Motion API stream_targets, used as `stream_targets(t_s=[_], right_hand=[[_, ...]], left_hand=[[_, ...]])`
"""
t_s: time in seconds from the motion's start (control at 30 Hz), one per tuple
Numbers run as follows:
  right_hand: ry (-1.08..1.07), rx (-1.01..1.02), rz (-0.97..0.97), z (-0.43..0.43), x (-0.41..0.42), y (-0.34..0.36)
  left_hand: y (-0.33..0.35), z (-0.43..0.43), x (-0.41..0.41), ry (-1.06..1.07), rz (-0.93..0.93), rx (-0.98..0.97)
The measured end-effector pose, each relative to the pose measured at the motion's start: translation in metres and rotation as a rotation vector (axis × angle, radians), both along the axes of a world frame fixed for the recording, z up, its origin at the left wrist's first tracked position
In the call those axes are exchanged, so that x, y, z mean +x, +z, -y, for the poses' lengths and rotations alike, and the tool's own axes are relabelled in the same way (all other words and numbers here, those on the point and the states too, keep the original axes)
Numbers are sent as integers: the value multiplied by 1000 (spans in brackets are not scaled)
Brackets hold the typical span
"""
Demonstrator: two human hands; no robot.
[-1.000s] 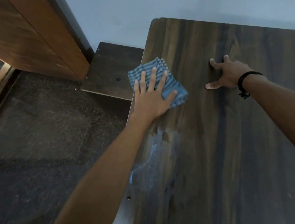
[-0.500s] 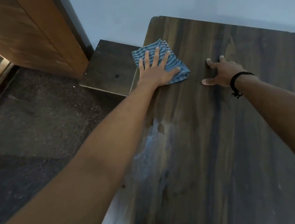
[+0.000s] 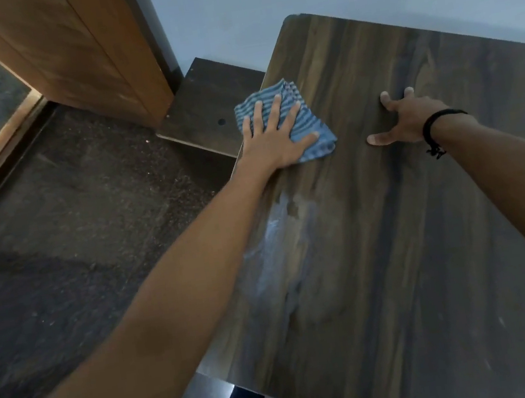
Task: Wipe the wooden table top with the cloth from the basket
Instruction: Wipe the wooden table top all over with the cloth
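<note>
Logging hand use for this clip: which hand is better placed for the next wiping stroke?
Left, most likely. The left hand lies flat on the cloth; the right hand rests bare on the table, holding nothing.

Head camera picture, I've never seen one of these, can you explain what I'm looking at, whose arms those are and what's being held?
No machine here: a person wears a camera on the head, looking forward and down, so the two arms are their own. The left hand lies flat, fingers spread, pressing a blue striped cloth against the wooden table top near its left edge. Nothing is gripped; the cloth is pinned under the palm. The right hand rests on the bare wood, a black wristband on that wrist. A whitish smear marks the top nearer the person.
</note>
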State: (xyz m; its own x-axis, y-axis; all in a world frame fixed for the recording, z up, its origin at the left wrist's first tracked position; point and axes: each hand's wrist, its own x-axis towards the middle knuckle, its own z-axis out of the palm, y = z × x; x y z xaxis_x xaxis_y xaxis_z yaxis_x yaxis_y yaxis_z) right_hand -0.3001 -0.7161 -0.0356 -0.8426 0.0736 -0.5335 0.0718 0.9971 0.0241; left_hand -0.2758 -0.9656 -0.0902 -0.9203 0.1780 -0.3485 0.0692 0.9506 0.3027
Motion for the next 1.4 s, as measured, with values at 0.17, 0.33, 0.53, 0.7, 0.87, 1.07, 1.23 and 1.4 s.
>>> stream_targets(t_s=[0.17,0.33,0.53,0.7,0.87,1.07,1.23,1.4], right_hand=[[12,6,-32,6,4,1],[22,7,-47,2,3,-6],[8,32,-64,1,2,-6],[-38,29,-55,8,6,-1],[-47,-2,-69,10,13,5],[-46,9,-76,14,15,4],[-12,27,-80,17,30,3],[-12,27,22,19,39,3]], left_hand=[[-13,-20,38,-9,-112,-59],[-19,-35,129,-248,-139,-55],[-12,-22,52,-104,-170,-52],[-3,-8,3,49,-64,-20],[-9,-21,75,40,-140,-16],[-17,7,163,-212,-118,-39],[-8,7,73,7,-88,-59],[-18,-12,153,-61,-160,-42]])
